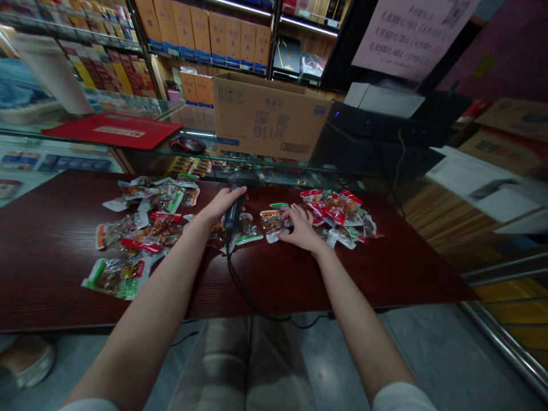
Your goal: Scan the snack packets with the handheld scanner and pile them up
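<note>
My left hand [225, 204] is wrapped around the handle of a black barcode scanner [233, 214], held above the middle of the dark red table with its cord trailing toward me. On the table, my right hand [301, 228] grips the right side of a small clear snack packet [270, 224] with an orange and white edge. Just right of that hand lies a pile of red and clear snack packets [336, 206]. Under and beside my left forearm more packets [160, 228] are spread out, and a green-edged packet [250, 228] lies close to the scanner.
Behind the dark wooden table [43, 245] runs a glass counter with a cardboard box [272, 117], a red mat [115, 130], a computer mouse [187, 144] and a white cup [53, 71]. A black printer [385, 123] stands at the right. Another person's foot [32, 362] shows lower left.
</note>
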Demonstrator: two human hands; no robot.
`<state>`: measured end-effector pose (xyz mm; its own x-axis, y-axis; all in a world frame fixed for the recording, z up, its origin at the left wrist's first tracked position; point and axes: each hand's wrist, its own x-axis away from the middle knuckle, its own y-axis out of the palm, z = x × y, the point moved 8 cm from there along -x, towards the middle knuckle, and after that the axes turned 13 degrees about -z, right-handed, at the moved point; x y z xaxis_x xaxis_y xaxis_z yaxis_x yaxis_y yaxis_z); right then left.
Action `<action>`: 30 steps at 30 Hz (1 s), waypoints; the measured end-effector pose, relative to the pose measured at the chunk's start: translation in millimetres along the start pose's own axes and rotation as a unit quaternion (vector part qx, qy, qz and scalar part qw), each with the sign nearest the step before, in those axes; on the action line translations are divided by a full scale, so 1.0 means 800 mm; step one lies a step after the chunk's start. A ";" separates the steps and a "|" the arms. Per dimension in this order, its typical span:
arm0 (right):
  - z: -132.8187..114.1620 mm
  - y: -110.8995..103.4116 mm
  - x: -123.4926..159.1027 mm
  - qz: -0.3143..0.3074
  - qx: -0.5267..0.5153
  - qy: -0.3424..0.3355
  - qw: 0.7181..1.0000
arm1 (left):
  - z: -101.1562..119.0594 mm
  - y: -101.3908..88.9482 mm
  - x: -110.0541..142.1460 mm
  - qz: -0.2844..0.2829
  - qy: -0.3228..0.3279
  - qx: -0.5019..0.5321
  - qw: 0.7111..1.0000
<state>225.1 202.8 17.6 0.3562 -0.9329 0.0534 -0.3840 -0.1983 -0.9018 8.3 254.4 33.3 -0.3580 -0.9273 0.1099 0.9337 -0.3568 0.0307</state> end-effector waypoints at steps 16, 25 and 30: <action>-0.027 -0.024 0.017 0.127 0.170 -0.047 0.976 | -0.008 0.006 -0.004 0.005 -0.022 -0.014 1.000; -0.008 -0.051 0.028 0.258 0.072 -0.094 0.959 | -0.002 0.018 0.005 0.002 -0.039 -0.027 0.999; 0.007 -0.075 0.043 0.362 -0.017 -0.143 0.921 | -0.003 0.018 0.003 -0.008 -0.032 -0.022 0.999</action>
<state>264.9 183.9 71.0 0.2046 -0.7077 -0.6763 -0.6341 0.4305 -0.6423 21.1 246.5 31.6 -0.3703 -0.9125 0.1739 0.9259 -0.3777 -0.0103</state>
